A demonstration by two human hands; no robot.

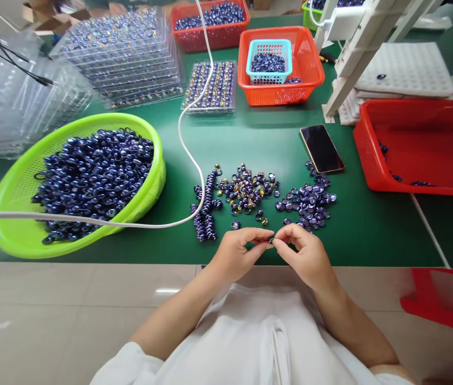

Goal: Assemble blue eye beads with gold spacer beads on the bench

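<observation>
Small dark piece (pixel 271 240) lies directly between the left hand (pixel 234 254) and right hand (pixel 306 256), thumb and fingertips of each pinched on it, neither nearer, at the table's (pixel 258 139) front edge; long axis too small to tell.

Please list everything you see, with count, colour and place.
Table: 1, green, centre
Near basket: 1, lime, left
Rings: many, dark blue, in near basket
Ring rows: several, dark blue, centre
Mixed pieces: many, dark and gold, centre
Flat pieces: many, dark, by phone
Phone: 1, black, right
Red bins: 2, red, right and top
Orange basket: 1, orange, top
Small basket: 1, light blue, inside orange basket
Tray stacks: several, transparent, top left
White trays: several, white, top right
Cable: 1, white, centre left
Frame: 1, cream, top right
Tiny piece: 1, dark, between hands
Garment: 1, white, bottom
Left hand: 1, bare, centre
Right hand: 1, bare, centre
</observation>
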